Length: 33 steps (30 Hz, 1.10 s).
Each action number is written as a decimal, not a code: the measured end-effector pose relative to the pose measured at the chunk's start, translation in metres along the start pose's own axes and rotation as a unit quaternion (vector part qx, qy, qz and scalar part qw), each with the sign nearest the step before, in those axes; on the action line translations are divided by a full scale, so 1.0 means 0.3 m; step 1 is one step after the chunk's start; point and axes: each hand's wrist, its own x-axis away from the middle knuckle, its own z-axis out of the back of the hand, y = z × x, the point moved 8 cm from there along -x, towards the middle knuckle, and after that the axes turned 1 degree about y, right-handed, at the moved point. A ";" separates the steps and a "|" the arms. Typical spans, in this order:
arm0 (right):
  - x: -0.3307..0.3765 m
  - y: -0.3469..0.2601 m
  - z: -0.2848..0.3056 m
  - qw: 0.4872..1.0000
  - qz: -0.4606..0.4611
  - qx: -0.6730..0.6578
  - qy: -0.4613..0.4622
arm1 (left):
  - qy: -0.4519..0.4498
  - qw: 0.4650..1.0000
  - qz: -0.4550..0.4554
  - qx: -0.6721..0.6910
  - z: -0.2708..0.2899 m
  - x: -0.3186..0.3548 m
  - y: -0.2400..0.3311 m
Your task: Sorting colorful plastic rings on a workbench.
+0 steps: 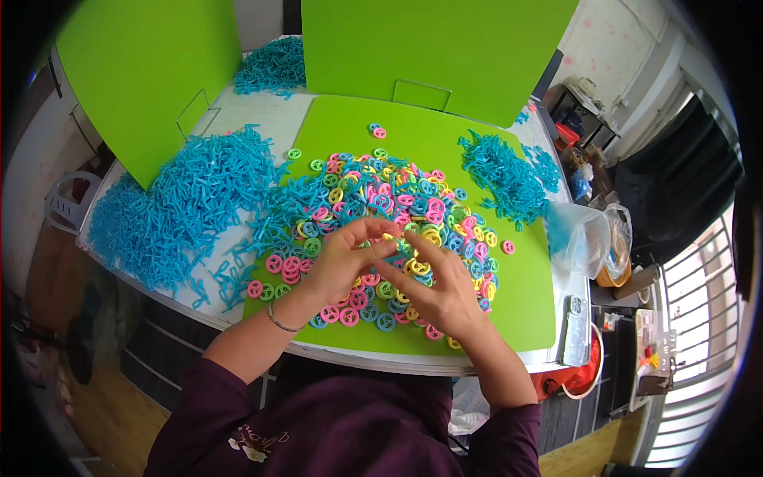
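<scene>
Over a heap of small plastic wheels (350, 316) in pink, blue, yellow and green, my two hands meet at the fingertips. My left hand (343, 262) is closed in a pinch, with a bit of yellow showing at its fingertips. My right hand (445, 290) curls its thumb and forefinger around the same spot. What the fingers hold is too small and too covered to name. Left of the wheels lies a large pile of blue plastic pieces (214, 183), slim and forked, its edge mixing into the wheels.
Beneath the wheels is a green board (520, 310) on a white table. Two upright green panels (151, 71) with wire stands (423, 94) rise behind. More blue pieces (505, 179) lie at the right. A clear plastic bag (580, 238) and a phone (576, 330) sit along the right edge.
</scene>
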 end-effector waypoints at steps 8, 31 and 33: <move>0.025 0.117 0.032 0.975 -0.063 -0.194 0.084 | 0.014 0.982 0.006 -0.188 -0.007 0.015 0.078; 0.118 0.250 -0.131 0.841 -0.361 -0.400 0.052 | 0.038 0.976 -0.085 -0.197 -0.005 0.010 0.074; 0.117 0.238 -0.115 0.849 -0.362 -0.380 0.055 | 0.042 0.988 -0.033 -0.143 0.002 0.012 0.068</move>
